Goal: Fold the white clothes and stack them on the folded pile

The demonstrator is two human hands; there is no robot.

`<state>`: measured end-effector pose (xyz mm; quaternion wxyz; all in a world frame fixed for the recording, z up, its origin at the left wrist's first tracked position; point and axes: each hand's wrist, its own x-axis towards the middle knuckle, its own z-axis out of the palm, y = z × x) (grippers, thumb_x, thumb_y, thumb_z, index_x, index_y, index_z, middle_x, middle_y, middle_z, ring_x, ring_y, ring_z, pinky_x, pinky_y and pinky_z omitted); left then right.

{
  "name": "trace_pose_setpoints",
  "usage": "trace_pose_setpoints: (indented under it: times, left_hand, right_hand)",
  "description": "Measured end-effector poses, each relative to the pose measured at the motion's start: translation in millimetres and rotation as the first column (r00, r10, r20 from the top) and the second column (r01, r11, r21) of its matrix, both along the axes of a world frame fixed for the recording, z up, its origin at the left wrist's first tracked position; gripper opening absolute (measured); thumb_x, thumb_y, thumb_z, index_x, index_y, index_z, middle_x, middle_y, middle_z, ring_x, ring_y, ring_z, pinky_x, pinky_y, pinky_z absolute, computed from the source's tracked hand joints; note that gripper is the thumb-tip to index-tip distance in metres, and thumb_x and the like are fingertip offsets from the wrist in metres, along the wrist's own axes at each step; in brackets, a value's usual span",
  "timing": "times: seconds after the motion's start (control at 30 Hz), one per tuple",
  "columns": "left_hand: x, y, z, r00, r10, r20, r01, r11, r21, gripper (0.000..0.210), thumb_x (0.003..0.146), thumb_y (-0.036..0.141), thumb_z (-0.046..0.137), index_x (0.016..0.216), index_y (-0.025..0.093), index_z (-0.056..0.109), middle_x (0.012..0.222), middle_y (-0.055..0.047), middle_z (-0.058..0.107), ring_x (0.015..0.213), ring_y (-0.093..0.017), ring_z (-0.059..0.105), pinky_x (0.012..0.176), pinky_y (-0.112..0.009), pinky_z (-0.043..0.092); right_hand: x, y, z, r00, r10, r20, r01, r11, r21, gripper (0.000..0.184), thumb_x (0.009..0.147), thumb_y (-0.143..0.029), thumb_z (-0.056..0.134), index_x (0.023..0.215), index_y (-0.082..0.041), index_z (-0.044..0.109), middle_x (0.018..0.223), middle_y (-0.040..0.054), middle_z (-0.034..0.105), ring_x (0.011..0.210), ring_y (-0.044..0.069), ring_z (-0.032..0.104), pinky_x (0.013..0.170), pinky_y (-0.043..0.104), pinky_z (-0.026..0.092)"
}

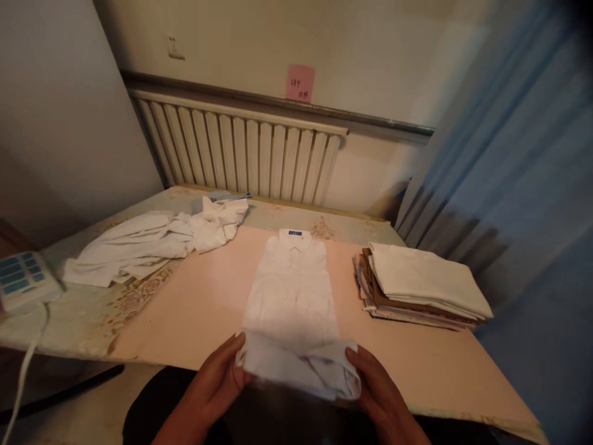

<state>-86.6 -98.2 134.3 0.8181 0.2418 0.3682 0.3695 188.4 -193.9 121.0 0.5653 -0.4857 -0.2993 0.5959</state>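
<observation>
A white shirt [291, 296] lies lengthwise on the pink cloth, its collar with a dark blue label pointing toward the wall. The sides are folded in to a narrow strip. At the near end, the lower part is turned up in a loose fold that hangs at the table's front edge. My left hand [222, 374] pinches the left corner of this fold, thumb on top and fingers beneath. My right hand [373, 383] grips the right corner the same way. The fingers under the fabric are partly hidden.
A stack of folded cloths [426, 284], white on top, stands at the right. Crumpled white garments [157, 238] lie at the left, near a white device with blue keys [28, 278] and its cord. Beyond are a radiator [245, 148] and a blue curtain [500, 161].
</observation>
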Motion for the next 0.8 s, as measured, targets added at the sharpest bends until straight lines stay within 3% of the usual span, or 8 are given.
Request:
trace_pose_setpoints:
  times: [0.1, 0.2, 0.27, 0.33, 0.43, 0.57, 0.67, 0.8]
  left_hand:
    - [25.7, 45.4, -10.1, 0.997, 0.060, 0.038, -0.056, 0.994, -0.089, 0.021, 0.087, 0.032, 0.056, 0.097, 0.014, 0.058, 0.085, -0.007, 0.069, 0.073, -0.018, 0.068, 0.079, -0.035, 0.055]
    - [39.2, 74.7, -30.8, 0.988, 0.152, 0.005, -0.151, 0.986, -0.066, 0.041, 0.093, 0.049, 0.040, 0.099, 0.011, 0.054, 0.098, -0.017, 0.067, 0.087, -0.022, 0.069, 0.087, -0.040, 0.053]
    - [41.6, 81.2, -46.7, 0.962, 0.216, -0.164, -0.207, 0.976, 0.071, 0.049, 0.092, 0.054, 0.036, 0.104, 0.010, 0.053, 0.103, -0.019, 0.065, 0.087, -0.024, 0.069, 0.087, -0.043, 0.053]
    - [43.4, 78.2, -62.6, 0.871, 0.285, -0.400, -0.145, 0.927, 0.346, 0.046, 0.090, 0.052, 0.041, 0.106, 0.011, 0.055, 0.106, -0.017, 0.065, 0.090, -0.025, 0.068, 0.090, -0.046, 0.051]
    - [54.0, 62.7, -84.5, 0.605, 0.477, -0.638, 0.219, 0.671, 0.709, 0.037, 0.086, 0.039, 0.047, 0.109, 0.015, 0.061, 0.116, -0.014, 0.065, 0.111, -0.027, 0.060, 0.102, -0.049, 0.043]
    - [74.9, 37.5, -102.9, 0.434, 0.689, -0.581, 0.566, 0.293, 0.770, 0.038, 0.090, 0.028, 0.039, 0.120, 0.015, 0.058, 0.128, -0.013, 0.060, 0.122, -0.025, 0.053, 0.104, -0.047, 0.043]
    - [68.5, 23.7, -105.9, 0.360, 0.781, -0.510, 0.667, 0.167, 0.726, 0.038, 0.093, 0.028, 0.037, 0.125, 0.015, 0.055, 0.134, -0.014, 0.056, 0.125, -0.025, 0.051, 0.102, -0.044, 0.046]
    - [25.8, 13.1, -111.0, 0.278, 0.842, -0.461, 0.766, 0.095, 0.636, 0.040, 0.094, 0.034, 0.042, 0.127, 0.015, 0.052, 0.137, -0.014, 0.052, 0.130, -0.026, 0.046, 0.105, -0.043, 0.043]
  right_hand:
    - [3.1, 49.2, -12.1, 0.976, -0.088, -0.199, 0.085, 0.996, -0.026, 0.035, 0.074, -0.038, 0.071, 0.096, -0.012, 0.065, 0.096, 0.0120, 0.071, 0.099, 0.028, 0.065, 0.085, 0.040, 0.051]
    - [4.2, 78.6, -30.2, 0.906, -0.308, -0.291, 0.267, 0.948, -0.172, 0.030, 0.077, -0.043, 0.068, 0.088, -0.016, 0.061, 0.090, 0.0091, 0.072, 0.095, 0.023, 0.068, 0.081, 0.035, 0.054]
    - [2.9, 81.8, -41.6, 0.897, -0.359, -0.257, 0.327, 0.931, -0.162, 0.038, 0.076, -0.051, 0.068, 0.091, -0.016, 0.060, 0.093, 0.0105, 0.072, 0.093, 0.023, 0.069, 0.079, 0.035, 0.055]
    - [-0.5, 76.2, -49.5, 0.928, -0.362, -0.084, 0.357, 0.931, -0.072, 0.046, 0.073, -0.054, 0.069, 0.097, -0.016, 0.062, 0.097, 0.0115, 0.071, 0.091, 0.025, 0.069, 0.077, 0.037, 0.056]
    - [-8.5, 65.6, -55.4, 0.843, -0.351, 0.409, 0.323, 0.936, 0.137, 0.039, 0.077, -0.048, 0.065, 0.101, -0.017, 0.066, 0.102, 0.0103, 0.071, 0.095, 0.026, 0.068, 0.084, 0.040, 0.054]
    - [-15.4, 57.6, -63.2, 0.457, -0.316, 0.831, 0.004, 0.935, 0.353, 0.034, 0.087, -0.036, 0.051, 0.115, -0.021, 0.065, 0.120, 0.0079, 0.065, 0.113, 0.024, 0.060, 0.102, 0.044, 0.045]
    - [-8.5, 45.7, -72.9, 0.237, -0.341, 0.910, -0.206, 0.897, 0.390, 0.038, 0.090, -0.032, 0.048, 0.125, -0.022, 0.059, 0.129, 0.0073, 0.060, 0.119, 0.022, 0.056, 0.103, 0.043, 0.046]
    - [15.3, 15.1, -86.4, 0.014, -0.401, 0.916, -0.315, 0.868, 0.385, 0.041, 0.092, -0.027, 0.048, 0.132, -0.021, 0.052, 0.133, 0.0097, 0.056, 0.122, 0.023, 0.054, 0.099, 0.042, 0.050]
